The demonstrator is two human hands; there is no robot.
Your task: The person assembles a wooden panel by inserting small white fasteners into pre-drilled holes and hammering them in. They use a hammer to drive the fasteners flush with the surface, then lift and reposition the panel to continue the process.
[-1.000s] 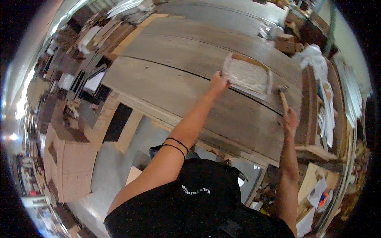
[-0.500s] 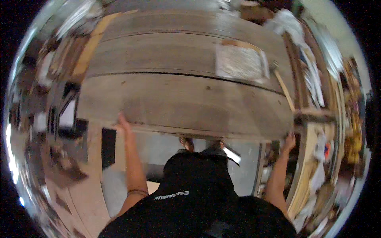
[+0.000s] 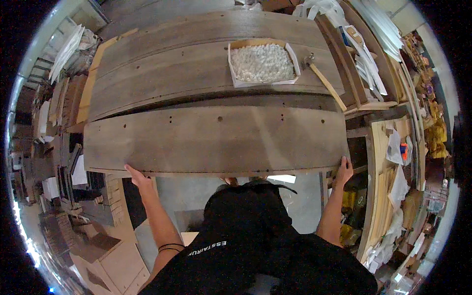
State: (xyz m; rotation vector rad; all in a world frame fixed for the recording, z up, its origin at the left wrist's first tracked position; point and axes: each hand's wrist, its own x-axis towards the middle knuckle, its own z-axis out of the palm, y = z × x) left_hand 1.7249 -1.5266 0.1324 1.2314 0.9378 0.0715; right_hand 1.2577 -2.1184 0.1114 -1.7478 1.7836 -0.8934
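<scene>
A long grey-brown wooden board (image 3: 196, 142) with several small drilled holes lies across the front, close to my body. My left hand (image 3: 139, 178) grips its near edge toward the left end, fingers underneath hidden. At the right end corner my right hand (image 3: 345, 170) is closed on the same board. Behind it lie further boards (image 3: 157, 73) of the same colour, with a dark gap between. On those rest an open shallow box (image 3: 263, 63) full of small whitish pieces and a hammer (image 3: 325, 83) with a wooden handle.
To the right stand a wooden trough (image 3: 366, 93) with white plastic wrapping, and a pale wooden frame (image 3: 377, 182) with scraps. Stacked panels (image 3: 73, 103) are at the left, with a box-like wooden piece (image 3: 110, 260) lower down. Grey floor (image 3: 189, 196) shows below the board.
The front board has come toward me and tilted, widening the gap behind it at the right. My hands have shifted with it, and the view has turned slightly.
</scene>
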